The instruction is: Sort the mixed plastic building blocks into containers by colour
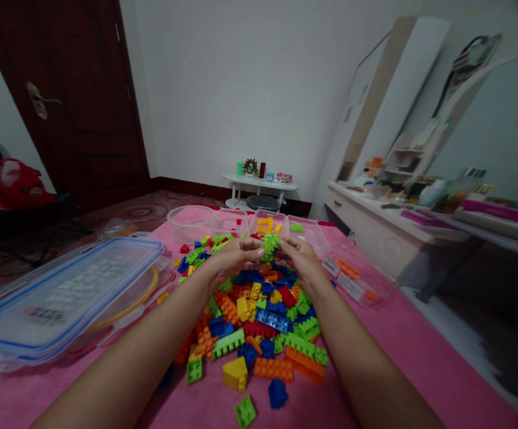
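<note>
Both of my hands meet above the far part of a large pile of toy building bricks (241, 307). Between them is a clump of light green toy bricks (269, 245). My left hand (237, 257) has its fingers closed on the clump's left side, and my right hand (298, 255) grips its right side. How many bricks make up the clump I cannot tell. Below my wrists lie blue, orange, yellow, red and green bricks, among them a long blue brick (273, 320) and a yellow sloped brick (235, 374).
Clear plastic containers line the far edge: a round one (191, 208), one with yellow bricks (255, 225), one with green bricks (316, 238). At right, another clear container (375, 301) holds orange bricks. Blue-rimmed lids (120, 250) are stacked at left on the pink cloth (402, 363).
</note>
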### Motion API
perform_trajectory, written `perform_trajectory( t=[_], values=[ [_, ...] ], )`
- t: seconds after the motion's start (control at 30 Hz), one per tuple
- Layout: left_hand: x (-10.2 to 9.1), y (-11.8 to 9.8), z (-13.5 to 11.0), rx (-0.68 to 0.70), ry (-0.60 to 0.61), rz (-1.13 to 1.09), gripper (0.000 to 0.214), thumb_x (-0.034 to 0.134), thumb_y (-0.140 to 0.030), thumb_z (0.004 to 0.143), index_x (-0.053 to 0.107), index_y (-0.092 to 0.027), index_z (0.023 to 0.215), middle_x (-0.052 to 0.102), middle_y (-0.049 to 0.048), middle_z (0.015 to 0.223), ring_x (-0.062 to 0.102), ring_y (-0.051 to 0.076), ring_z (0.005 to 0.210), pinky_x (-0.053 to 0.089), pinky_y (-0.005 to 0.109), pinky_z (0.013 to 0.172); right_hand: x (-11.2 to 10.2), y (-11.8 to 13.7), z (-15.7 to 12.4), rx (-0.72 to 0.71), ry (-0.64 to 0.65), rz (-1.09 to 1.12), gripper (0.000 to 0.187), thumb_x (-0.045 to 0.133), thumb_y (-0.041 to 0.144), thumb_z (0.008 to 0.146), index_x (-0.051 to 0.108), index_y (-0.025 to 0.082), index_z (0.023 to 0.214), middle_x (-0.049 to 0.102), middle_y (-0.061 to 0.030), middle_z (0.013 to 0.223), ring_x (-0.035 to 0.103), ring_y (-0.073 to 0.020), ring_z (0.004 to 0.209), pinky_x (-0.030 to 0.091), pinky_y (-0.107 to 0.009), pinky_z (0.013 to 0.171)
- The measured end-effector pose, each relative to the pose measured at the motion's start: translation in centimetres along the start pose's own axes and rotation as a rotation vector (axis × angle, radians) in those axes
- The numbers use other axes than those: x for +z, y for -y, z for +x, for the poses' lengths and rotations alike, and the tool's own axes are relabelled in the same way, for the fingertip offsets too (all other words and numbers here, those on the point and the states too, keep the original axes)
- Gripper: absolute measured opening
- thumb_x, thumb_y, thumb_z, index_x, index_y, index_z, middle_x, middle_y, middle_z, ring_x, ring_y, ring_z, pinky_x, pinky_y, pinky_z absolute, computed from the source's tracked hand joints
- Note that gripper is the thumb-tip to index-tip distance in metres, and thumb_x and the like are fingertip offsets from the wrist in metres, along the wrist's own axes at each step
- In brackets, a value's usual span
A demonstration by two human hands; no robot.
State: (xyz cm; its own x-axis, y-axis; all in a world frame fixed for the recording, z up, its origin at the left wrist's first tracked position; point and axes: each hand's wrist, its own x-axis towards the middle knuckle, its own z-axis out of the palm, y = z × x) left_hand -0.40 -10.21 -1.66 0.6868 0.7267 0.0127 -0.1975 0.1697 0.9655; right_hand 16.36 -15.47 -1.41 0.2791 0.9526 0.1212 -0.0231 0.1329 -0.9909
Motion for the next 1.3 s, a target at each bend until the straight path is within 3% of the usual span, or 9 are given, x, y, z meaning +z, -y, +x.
perform_trajectory(
  t=[0.17, 0.43, 0.57, 0.67, 0.77, 0.87, 1.03, 1.17, 1.3],
  values=[
    [-0.3, -0.3, -0.2, 0.018, -0.066, 0.08, 0.042, 0.081, -0.036, 0.056, 0.067, -0.017, 0.091, 0.065, 0.0039, 0.092, 0.06, 0.015, 0.084, 0.049, 0.027, 0.073, 0.1, -0.1, -0.1, -0.03, 0.082, -0.015, 0.038, 0.069, 0.027, 0.061, 0.063, 0.018, 0.098, 0.07, -0.0032, 0.085, 0.064, -0.0166, 0.076, 0.05, -0.023, 0.057],
    [0.5, -0.8, -0.5, 0.011, -0.129, 0.384, 0.045, 0.078, -0.04, 0.054, 0.066, -0.012, 0.087, 0.063, 0.0023, 0.076, 0.055, 0.012, 0.067, 0.046, 0.025, 0.062, 0.2, -0.6, 0.5, -0.327, 0.104, -0.351, 0.019, 0.062, 0.017, 0.062, 0.069, 0.015, 0.079, 0.07, -0.0019, 0.077, 0.063, -0.0162, 0.073, 0.049, -0.027, 0.07],
    [0.5, -0.8, -0.3, 0.0, -0.092, 0.374, 0.042, 0.079, -0.038, 0.054, 0.065, -0.012, 0.084, 0.062, 0.0022, 0.073, 0.055, 0.013, 0.066, 0.047, 0.026, 0.061, 0.0, -0.4, 0.3, -0.176, 0.11, -0.286, 0.014, 0.064, 0.018, 0.06, 0.068, 0.015, 0.073, 0.065, 0.0, 0.065, 0.058, -0.0131, 0.06, 0.047, -0.024, 0.058],
    [0.0, -1.2, -0.5, 0.01, -0.012, 0.247, 0.039, 0.079, -0.036, 0.056, 0.065, -0.013, 0.084, 0.064, 0.0034, 0.081, 0.058, 0.014, 0.074, 0.05, 0.027, 0.068, -0.5, 0.6, -0.1, 0.043, 0.108, 0.026, 0.019, 0.066, 0.021, 0.062, 0.068, 0.016, 0.08, 0.062, 0.0015, 0.062, 0.054, -0.0102, 0.054, 0.048, -0.024, 0.057],
    [-0.6, -1.7, -0.6, 0.034, 0.014, 0.1, 0.038, 0.079, -0.034, 0.058, 0.066, -0.014, 0.088, 0.065, 0.006, 0.092, 0.059, 0.014, 0.081, 0.05, 0.026, 0.073, -1.0, 1.4, -0.3, 0.109, 0.113, 0.292, 0.024, 0.068, 0.022, 0.061, 0.067, 0.018, 0.085, 0.062, 0.0018, 0.064, 0.053, -0.0091, 0.055, 0.048, -0.023, 0.058],
    [-0.8, -1.7, -0.6, 0.054, -0.015, 0.071, 0.041, 0.078, -0.035, 0.06, 0.066, -0.014, 0.093, 0.065, 0.0074, 0.097, 0.06, 0.015, 0.082, 0.05, 0.025, 0.071, -1.1, 1.6, -0.4, 0.086, 0.142, 0.159, 0.022, 0.068, 0.024, 0.062, 0.068, 0.018, 0.083, 0.066, -0.0002, 0.073, 0.056, -0.0106, 0.061, 0.047, -0.023, 0.058],
    [-0.3, -0.9, 0.0, 0.112, -0.098, 0.289, 0.047, 0.08, -0.036, 0.055, 0.063, -0.013, 0.092, 0.066, 0.0041, 0.085, 0.06, 0.016, 0.076, 0.046, 0.023, 0.062, 0.0, 0.8, -0.8, -0.137, 0.201, -0.228, 0.027, 0.072, 0.036, 0.063, 0.067, 0.016, 0.081, 0.067, -0.0006, 0.078, 0.059, -0.0132, 0.073, 0.045, -0.023, 0.064],
    [-0.1, -0.3, 0.4, 0.247, -0.083, 0.545, 0.033, 0.075, -0.031, 0.06, 0.063, -0.011, 0.084, 0.064, 0.0019, 0.07, 0.057, 0.013, 0.064, 0.044, 0.024, 0.06, 1.0, 0.3, -1.2, -0.069, 0.286, -0.177, 0.038, 0.068, 0.048, 0.068, 0.062, 0.017, 0.089, 0.064, 0.0001, 0.07, 0.057, -0.0105, 0.058, 0.039, -0.017, 0.044],
    [0.0, 0.0, 0.5, 0.302, -0.049, 0.63, 0.029, 0.072, -0.025, 0.062, 0.062, -0.012, 0.086, 0.064, 0.0022, 0.072, 0.059, 0.014, 0.067, 0.046, 0.025, 0.064, 1.3, -0.2, -1.1, -0.008, 0.209, -0.101, 0.039, 0.067, 0.051, 0.069, 0.061, 0.015, 0.085, 0.06, 0.0012, 0.059, 0.054, -0.0082, 0.047, 0.039, -0.016, 0.039]
  ],
)
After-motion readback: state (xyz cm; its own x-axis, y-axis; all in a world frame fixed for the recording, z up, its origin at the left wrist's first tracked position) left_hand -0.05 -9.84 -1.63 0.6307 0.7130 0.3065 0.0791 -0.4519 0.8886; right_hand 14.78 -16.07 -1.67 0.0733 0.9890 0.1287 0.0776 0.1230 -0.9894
